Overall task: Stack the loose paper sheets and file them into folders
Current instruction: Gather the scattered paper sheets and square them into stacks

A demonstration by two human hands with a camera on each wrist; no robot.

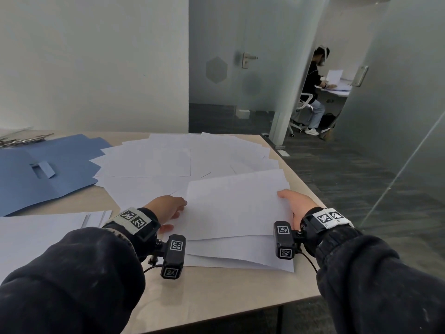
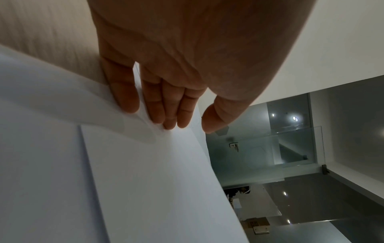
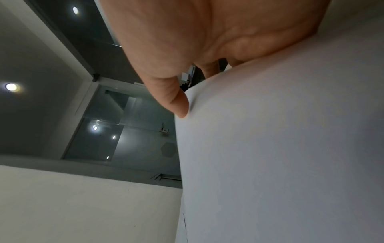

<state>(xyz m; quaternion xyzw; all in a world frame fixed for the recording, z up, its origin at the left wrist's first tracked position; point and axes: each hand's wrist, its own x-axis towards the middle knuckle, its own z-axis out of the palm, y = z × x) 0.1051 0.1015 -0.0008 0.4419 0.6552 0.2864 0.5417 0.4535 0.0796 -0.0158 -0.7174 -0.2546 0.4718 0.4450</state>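
1. Blue card folder (image 1: 45, 169) lies open at the table's left, ready for filing.
2. Left hand (image 1: 166, 209): fingers under the small white paper stack (image 1: 236, 208), thumb above, pinching.
3. Right hand (image 1: 295, 201) pinches the opposite edge (squaring it, likely); loose white sheets (image 1: 183, 155) fan behind.

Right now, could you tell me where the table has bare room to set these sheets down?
Bare table lies along the near edge, below the held sheets. A smaller patch sits between the blue folder and the near-left sheets. The middle and far side are crowded with fanned paper.
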